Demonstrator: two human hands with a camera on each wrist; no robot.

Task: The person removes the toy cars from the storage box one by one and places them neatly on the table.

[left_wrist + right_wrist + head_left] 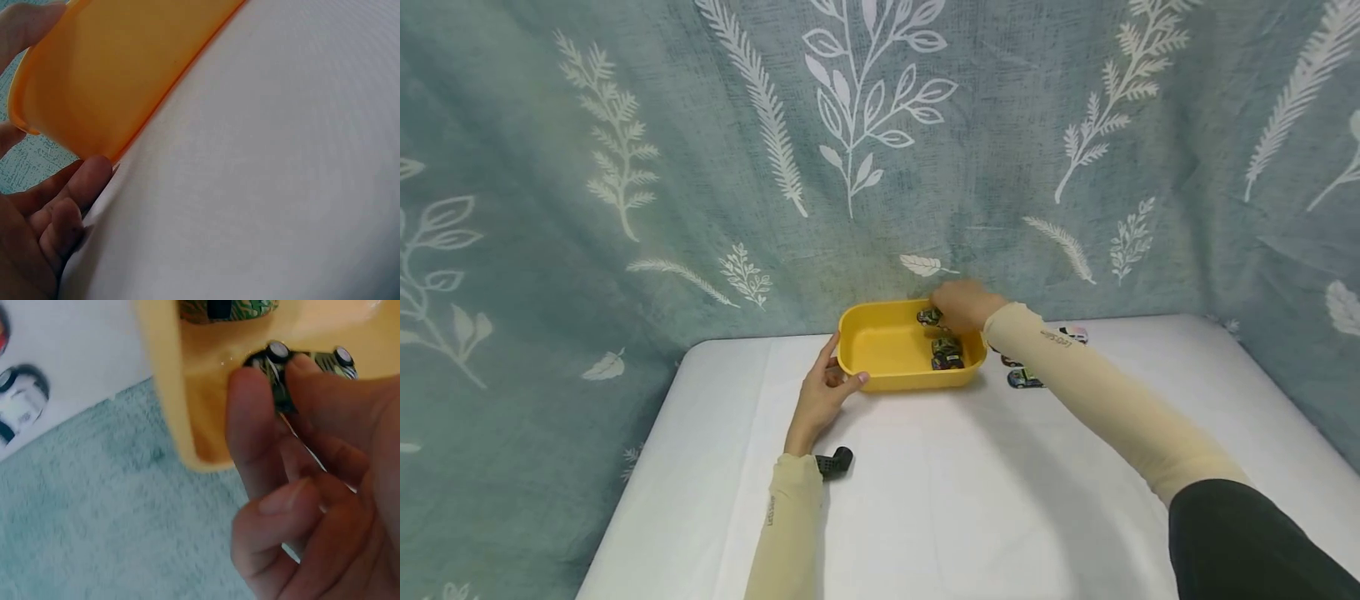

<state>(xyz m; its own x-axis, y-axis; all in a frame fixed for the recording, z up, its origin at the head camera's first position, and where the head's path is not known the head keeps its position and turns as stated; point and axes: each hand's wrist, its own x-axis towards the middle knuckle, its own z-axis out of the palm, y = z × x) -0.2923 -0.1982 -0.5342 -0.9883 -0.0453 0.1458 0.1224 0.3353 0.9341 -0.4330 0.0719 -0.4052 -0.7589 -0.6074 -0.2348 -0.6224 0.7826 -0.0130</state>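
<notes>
My left hand (822,398) holds the left end of a yellow plastic tub (880,383), with its thumb at the near rim. In the left wrist view, fingertips (94,175) meet the tub's lower edge. Over the tub's far right part, my right hand (962,306) pinches a dark green patterned toy car (322,361) between thumb and finger. That car shows its wheels and a striped side in the right wrist view. Inside the tub's right side sit a green toy car (945,345) and a darker toy car (947,362).
Right of the tub, a dark toy car (1024,379) and a white-and-pink toy car (1073,333) stand on the white-covered table (910,500). Another is partly hidden by my right forearm. A leaf-patterned curtain (865,242) hangs behind the table's far edge.
</notes>
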